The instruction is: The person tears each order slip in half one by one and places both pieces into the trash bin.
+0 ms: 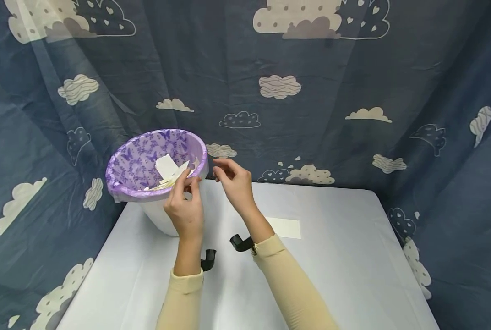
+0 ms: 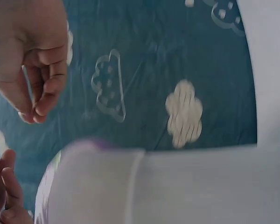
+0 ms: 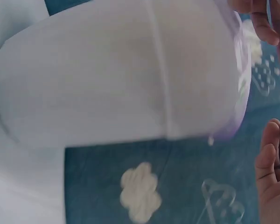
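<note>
My left hand (image 1: 185, 211) is at the front right rim of a white bin (image 1: 161, 215) with a purple patterned liner (image 1: 136, 156). Its fingers are loosely bent, and no held thing shows between them. Pieces of white paper (image 1: 165, 166) lie inside the bin, just behind those fingers. To the right of the rim, my right hand (image 1: 237, 185) is raised with bent fingers. In the left wrist view, the fingertips of the right hand (image 2: 37, 70) come close together with nothing visible between them. Part of the left hand (image 2: 9, 189) shows there too.
A pale paper strip (image 1: 286, 228) lies on the white table (image 1: 344, 256), partly behind the right forearm. Black camera mounts (image 1: 241, 243) are on both wrists. A dark blue cloud-print curtain (image 1: 212, 59) surrounds the table at the back and sides.
</note>
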### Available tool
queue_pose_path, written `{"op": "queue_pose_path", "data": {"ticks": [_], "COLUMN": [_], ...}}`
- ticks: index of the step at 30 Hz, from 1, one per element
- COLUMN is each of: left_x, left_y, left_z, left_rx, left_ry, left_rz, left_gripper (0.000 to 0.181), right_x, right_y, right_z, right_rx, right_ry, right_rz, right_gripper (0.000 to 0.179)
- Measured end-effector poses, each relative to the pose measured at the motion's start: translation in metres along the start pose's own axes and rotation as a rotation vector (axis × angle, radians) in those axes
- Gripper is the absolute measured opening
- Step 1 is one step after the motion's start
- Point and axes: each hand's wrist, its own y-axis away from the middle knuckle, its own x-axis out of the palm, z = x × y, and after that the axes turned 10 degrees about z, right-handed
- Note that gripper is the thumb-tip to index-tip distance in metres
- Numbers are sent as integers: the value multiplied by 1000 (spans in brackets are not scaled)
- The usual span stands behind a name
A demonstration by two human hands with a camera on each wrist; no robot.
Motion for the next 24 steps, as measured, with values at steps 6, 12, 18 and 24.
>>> {"op": "queue_pose_path", "data": {"ticks": [6,12,18,24], "left_x": [26,44,62,82], "left_y": [24,44,65,90], "left_z": [0,3,9,10], "left_rx": [-15,-33,-39,-44], "left_ry": [-2,10,1,-11], "left_rz": [152,228,312,434], "left_gripper": [26,26,24,23], "right_x": [-29,-52,-74,-96], "right_y": [32,61,87,114], "right_z": [-28,-53,-76,-98], "right_rx": [113,206,281,361], "right_ry": [-14,29,69,119], "right_rz": [-88,-133,-164,-198], "right_gripper": [21,20,20,20]}}
